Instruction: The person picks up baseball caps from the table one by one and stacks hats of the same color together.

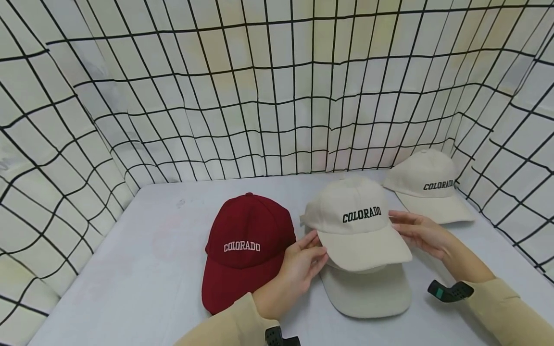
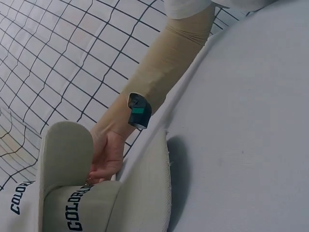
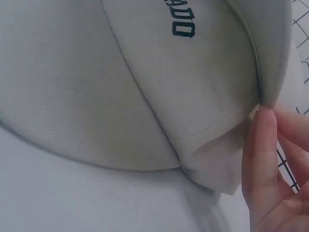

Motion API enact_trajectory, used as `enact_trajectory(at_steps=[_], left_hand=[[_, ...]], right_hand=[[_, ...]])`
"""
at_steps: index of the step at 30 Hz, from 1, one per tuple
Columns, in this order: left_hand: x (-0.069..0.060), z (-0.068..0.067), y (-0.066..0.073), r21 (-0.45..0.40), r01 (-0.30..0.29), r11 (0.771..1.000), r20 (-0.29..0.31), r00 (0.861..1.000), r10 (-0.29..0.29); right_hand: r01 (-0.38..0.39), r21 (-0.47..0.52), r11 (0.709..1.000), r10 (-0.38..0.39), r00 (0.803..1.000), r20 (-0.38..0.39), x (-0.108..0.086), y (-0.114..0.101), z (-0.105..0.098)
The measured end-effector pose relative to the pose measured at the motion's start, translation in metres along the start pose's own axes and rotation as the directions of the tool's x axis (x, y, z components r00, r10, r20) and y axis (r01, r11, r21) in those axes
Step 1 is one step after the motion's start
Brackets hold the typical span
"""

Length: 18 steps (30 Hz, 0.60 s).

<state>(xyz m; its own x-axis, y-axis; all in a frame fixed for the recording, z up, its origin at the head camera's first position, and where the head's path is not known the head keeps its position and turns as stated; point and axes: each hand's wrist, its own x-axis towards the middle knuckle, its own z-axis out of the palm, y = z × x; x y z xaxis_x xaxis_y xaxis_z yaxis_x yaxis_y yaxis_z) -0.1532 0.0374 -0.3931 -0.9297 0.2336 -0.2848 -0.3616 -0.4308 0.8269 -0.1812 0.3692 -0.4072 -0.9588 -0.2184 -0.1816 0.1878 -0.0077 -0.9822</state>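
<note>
A cream baseball cap (image 1: 357, 211) with dark COLORADO lettering is held over a second cream cap (image 1: 368, 293), whose brim shows below it. My left hand (image 1: 298, 266) grips the upper cap's edge where brim meets crown, on the left. On the opposite side my right hand (image 1: 420, 233) pinches the same cap; in the right wrist view its fingers (image 3: 263, 150) close on the edge by the brim. The left wrist view shows the upper cap's brim (image 2: 67, 152) raised off the lower cap's crown (image 2: 79, 205). The left hand is out of that view.
Left of the stacked caps lies a dark red cap (image 1: 248, 240) with white lettering, close by my left hand. Another cream cap (image 1: 426, 182) sits at the back right corner. Black netting (image 1: 277, 101) walls the white table (image 1: 143, 250) at the back and sides.
</note>
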Motion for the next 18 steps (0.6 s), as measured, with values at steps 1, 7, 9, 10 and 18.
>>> enact_trajectory(at_steps=[1,7,9,10,18], left_hand=[[-0.0007,-0.0008,-0.0013,0.005,-0.004,1.000,0.001,1.000,0.004],[-0.0041,-0.0046,-0.0062,0.047,-0.014,0.999,0.029,0.999,0.013],[-0.0053,-0.0056,-0.0066,0.062,-0.014,0.998,0.039,0.999,0.012],[-0.0058,-0.0062,-0.0069,0.069,-0.015,0.998,0.041,0.999,0.012],[-0.0079,-0.0096,-0.0091,0.122,-0.005,0.992,0.057,0.998,-0.002]], right_hand=[[-0.005,-0.019,1.000,0.005,1.000,-0.005,0.0001,0.0003,-0.0003],[-0.006,-0.078,0.997,0.006,1.000,-0.001,-0.0008,0.0022,-0.0022],[0.005,-0.095,0.995,-0.004,1.000,0.008,-0.0019,0.0021,-0.0025],[0.010,-0.108,0.994,-0.009,1.000,0.008,-0.0025,0.0020,-0.0028],[0.039,-0.236,0.971,-0.043,0.999,-0.013,-0.0084,0.0004,-0.0036]])
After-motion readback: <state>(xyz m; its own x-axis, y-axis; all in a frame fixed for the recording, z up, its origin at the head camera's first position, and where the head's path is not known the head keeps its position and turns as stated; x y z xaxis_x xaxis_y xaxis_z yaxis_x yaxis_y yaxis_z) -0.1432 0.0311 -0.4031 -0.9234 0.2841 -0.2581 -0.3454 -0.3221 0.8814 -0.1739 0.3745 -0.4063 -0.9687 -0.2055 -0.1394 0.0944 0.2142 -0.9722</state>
